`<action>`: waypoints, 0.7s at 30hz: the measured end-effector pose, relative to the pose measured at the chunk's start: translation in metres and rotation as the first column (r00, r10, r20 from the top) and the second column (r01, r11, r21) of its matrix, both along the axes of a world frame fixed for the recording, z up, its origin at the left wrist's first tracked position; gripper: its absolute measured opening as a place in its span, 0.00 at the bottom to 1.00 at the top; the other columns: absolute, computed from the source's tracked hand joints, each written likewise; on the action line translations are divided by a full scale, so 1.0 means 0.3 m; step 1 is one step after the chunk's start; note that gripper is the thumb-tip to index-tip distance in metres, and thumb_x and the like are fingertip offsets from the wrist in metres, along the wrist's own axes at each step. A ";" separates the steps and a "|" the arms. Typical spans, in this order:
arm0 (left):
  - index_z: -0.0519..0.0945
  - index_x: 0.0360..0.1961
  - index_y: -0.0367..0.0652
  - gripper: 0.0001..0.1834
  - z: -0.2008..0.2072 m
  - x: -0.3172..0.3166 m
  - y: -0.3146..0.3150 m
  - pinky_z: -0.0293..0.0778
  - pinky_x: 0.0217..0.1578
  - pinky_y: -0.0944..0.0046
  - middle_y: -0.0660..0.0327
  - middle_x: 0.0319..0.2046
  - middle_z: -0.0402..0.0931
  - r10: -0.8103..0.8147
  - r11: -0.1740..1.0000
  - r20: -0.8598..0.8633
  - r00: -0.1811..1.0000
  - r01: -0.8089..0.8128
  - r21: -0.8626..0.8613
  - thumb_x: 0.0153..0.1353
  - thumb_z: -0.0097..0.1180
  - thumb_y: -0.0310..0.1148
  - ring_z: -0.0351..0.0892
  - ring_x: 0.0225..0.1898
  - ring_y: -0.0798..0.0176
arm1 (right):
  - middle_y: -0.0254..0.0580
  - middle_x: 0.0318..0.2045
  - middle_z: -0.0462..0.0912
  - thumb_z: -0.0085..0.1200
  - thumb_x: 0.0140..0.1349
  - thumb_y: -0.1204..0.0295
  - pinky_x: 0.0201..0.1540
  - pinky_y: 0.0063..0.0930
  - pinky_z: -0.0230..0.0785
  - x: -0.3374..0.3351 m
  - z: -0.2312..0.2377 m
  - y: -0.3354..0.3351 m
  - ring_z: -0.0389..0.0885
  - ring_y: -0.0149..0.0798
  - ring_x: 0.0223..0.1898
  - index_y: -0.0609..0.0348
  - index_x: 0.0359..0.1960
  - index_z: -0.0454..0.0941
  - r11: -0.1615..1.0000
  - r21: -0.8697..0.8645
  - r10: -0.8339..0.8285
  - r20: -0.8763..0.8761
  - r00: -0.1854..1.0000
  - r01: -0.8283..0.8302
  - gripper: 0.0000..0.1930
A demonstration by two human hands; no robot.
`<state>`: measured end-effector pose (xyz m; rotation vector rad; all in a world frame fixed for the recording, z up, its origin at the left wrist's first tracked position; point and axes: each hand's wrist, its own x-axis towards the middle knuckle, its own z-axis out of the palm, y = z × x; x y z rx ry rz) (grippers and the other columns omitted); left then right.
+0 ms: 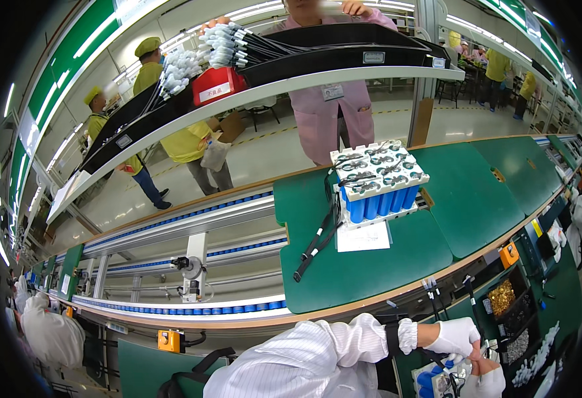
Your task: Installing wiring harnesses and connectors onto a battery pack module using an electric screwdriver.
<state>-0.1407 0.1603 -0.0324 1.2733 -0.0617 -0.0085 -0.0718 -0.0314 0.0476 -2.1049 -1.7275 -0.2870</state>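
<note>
At the lower right, my left hand [455, 337], in a white glove with bare fingertips, is closed, its fingers meeting those of my right hand. My right hand [485, 379] is partly cut off by the lower edge, its fingers pinched together. What lies between the fingertips is too small to make out. Just below and beside them is a battery pack [427, 379] with blue cells and a white holder, partly hidden by my hands. Dark cables run near it.
A second blue-cell battery pack [378, 182] with black leads stands on a green board [397, 265] by a white paper sheet [364, 237]. Bins of brass-coloured parts [501, 297] lie right. A shelf [344, 78] holds cables and a red bin [218, 86]. A person in pink [334, 119] stands opposite.
</note>
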 end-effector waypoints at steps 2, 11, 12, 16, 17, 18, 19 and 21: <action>0.87 0.32 0.35 0.10 0.016 0.007 -0.022 0.69 0.16 0.71 0.62 0.21 0.82 -0.021 1.000 -0.043 0.999 0.021 0.001 0.63 0.64 0.32 0.77 0.17 0.72 | 0.47 0.37 0.87 0.64 0.63 0.78 0.39 0.35 0.79 -0.007 -0.011 -0.016 0.86 0.47 0.37 0.56 0.42 0.86 0.996 0.076 -0.062 0.079 0.995 0.056 0.07; 0.90 0.34 0.46 0.05 -0.033 -0.100 0.077 0.80 0.33 0.62 0.58 0.30 0.86 0.288 0.550 0.473 0.833 -0.548 0.630 0.59 0.65 0.32 0.85 0.30 0.57 | 0.44 0.30 0.84 0.60 0.65 0.76 0.38 0.29 0.74 0.020 -0.055 0.003 0.83 0.35 0.32 0.65 0.40 0.80 0.955 0.030 -0.221 -0.586 0.779 0.294 0.05; 0.91 0.34 0.45 0.05 -0.021 -0.111 0.082 0.78 0.30 0.62 0.58 0.29 0.85 0.278 0.529 0.468 0.839 -0.541 0.654 0.57 0.69 0.31 0.84 0.29 0.59 | 0.48 0.30 0.85 0.56 0.67 0.77 0.39 0.30 0.74 0.013 -0.025 0.015 0.83 0.38 0.33 0.65 0.40 0.82 0.952 -0.033 -0.253 -0.639 0.726 0.304 0.05; 0.91 0.39 0.41 0.10 0.045 -0.108 0.028 0.74 0.27 0.66 0.58 0.25 0.82 0.278 0.626 0.218 0.936 -0.348 0.698 0.53 0.73 0.25 0.80 0.25 0.63 | 0.41 0.31 0.86 0.60 0.66 0.76 0.38 0.25 0.73 0.030 -0.057 -0.045 0.81 0.30 0.31 0.65 0.41 0.82 0.919 -0.045 -0.235 -0.859 0.454 0.391 0.06; 0.90 0.39 0.41 0.11 0.042 -0.095 0.016 0.73 0.27 0.67 0.59 0.25 0.81 0.247 0.649 0.178 0.953 -0.299 0.700 0.53 0.73 0.23 0.78 0.24 0.65 | 0.38 0.32 0.86 0.61 0.65 0.77 0.38 0.23 0.73 0.036 -0.069 -0.066 0.81 0.27 0.32 0.65 0.42 0.81 0.909 -0.050 -0.251 -0.859 0.447 0.414 0.06; 0.90 0.39 0.41 0.11 0.049 -0.093 0.001 0.73 0.27 0.67 0.59 0.25 0.81 0.230 0.655 0.170 0.958 -0.281 0.701 0.53 0.73 0.23 0.78 0.24 0.65 | 0.38 0.32 0.86 0.61 0.65 0.77 0.38 0.23 0.73 0.034 -0.072 -0.087 0.81 0.27 0.32 0.65 0.42 0.81 0.901 -0.055 -0.260 -0.862 0.435 0.431 0.06; 0.90 0.40 0.42 0.12 0.061 -0.095 -0.009 0.73 0.27 0.67 0.59 0.24 0.81 0.166 0.659 0.183 0.969 -0.247 0.711 0.53 0.72 0.23 0.79 0.24 0.65 | 0.38 0.32 0.85 0.61 0.65 0.77 0.39 0.23 0.73 0.031 -0.070 -0.103 0.81 0.27 0.32 0.65 0.42 0.81 0.895 -0.060 -0.258 -0.878 0.403 0.442 0.06; 0.91 0.40 0.45 0.12 0.101 -0.101 -0.026 0.73 0.27 0.66 0.60 0.23 0.77 0.087 0.641 0.209 0.974 -0.215 0.737 0.54 0.71 0.23 0.79 0.24 0.63 | 0.37 0.32 0.85 0.61 0.65 0.77 0.40 0.23 0.74 0.020 -0.058 -0.125 0.81 0.26 0.33 0.66 0.42 0.82 0.886 -0.070 -0.228 -0.926 0.300 0.458 0.06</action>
